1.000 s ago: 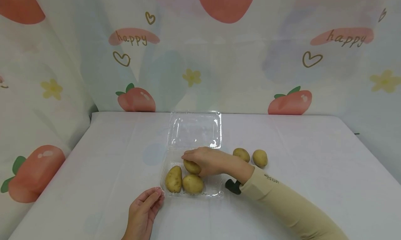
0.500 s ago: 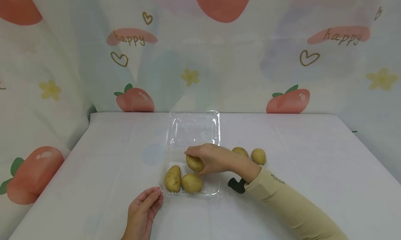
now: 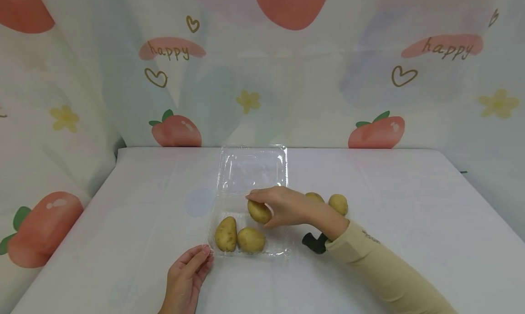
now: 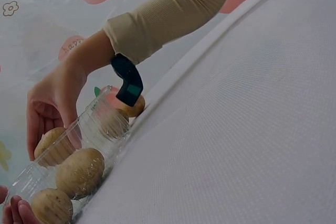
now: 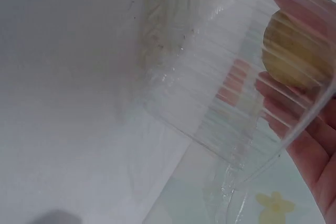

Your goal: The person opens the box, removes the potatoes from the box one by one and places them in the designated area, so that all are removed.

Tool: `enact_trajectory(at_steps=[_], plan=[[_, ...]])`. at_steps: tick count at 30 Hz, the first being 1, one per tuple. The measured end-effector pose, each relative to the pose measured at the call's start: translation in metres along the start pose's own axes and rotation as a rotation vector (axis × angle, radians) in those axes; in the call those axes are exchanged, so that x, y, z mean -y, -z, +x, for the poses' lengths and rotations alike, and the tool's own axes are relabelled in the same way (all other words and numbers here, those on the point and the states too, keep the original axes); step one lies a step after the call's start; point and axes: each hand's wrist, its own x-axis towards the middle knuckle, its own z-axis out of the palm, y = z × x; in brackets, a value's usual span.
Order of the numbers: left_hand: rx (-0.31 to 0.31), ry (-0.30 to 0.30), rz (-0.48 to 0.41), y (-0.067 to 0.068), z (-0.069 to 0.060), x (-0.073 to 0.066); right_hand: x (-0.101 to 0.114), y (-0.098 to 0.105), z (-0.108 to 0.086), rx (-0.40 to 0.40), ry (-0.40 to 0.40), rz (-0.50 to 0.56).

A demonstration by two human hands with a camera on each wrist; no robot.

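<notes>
A clear plastic box (image 3: 279, 248) lies with its lid (image 3: 254, 168) folded back. Two potatoes, one long (image 3: 226, 234) and one rounder (image 3: 251, 239), rest at the front left inside it. Above the back of the tray, the right hand (image 3: 287, 207) holds a third potato (image 3: 259, 212) between thumb and fingers; the right wrist view shows this potato (image 5: 296, 51) through the box wall. The left hand (image 3: 186, 277) pinches the box's front left corner, and its fingertips (image 4: 21, 211) show at the box's end in the left wrist view.
Two more potatoes (image 3: 338, 204) (image 3: 315, 197) lie on the white table (image 3: 389, 204) right of the box, one partly behind the right wrist. A black device (image 3: 314, 243) is at the right wrist. A patterned curtain (image 3: 303, 86) stands behind the table.
The right hand has shifted slightly to the right with its potato, away from the long potato. The left hand keeps its place at the box corner.
</notes>
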Motion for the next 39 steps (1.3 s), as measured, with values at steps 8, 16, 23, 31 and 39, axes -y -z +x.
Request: enact_trajectory(at_steps=[8,16,23,31,39], plan=[[-0.004,0.001,-0.004,-0.001,0.000,-0.001,-0.001,0.004,-0.005,-0.044,0.033,-0.015],[-0.015,0.007,0.011,-0.001,0.000,0.001,-0.001,0.010,-0.014,-0.084,0.019,0.005],[-0.009,0.003,0.004,0.000,0.000,0.001,-0.004,0.017,-0.024,-0.124,0.014,0.015],[-0.008,0.005,-0.002,-0.001,0.001,0.002,-0.010,0.024,-0.040,-0.152,-0.043,0.020],[-0.012,0.019,-0.011,0.000,0.001,0.002,-0.016,0.028,-0.053,-0.167,-0.060,0.061]])
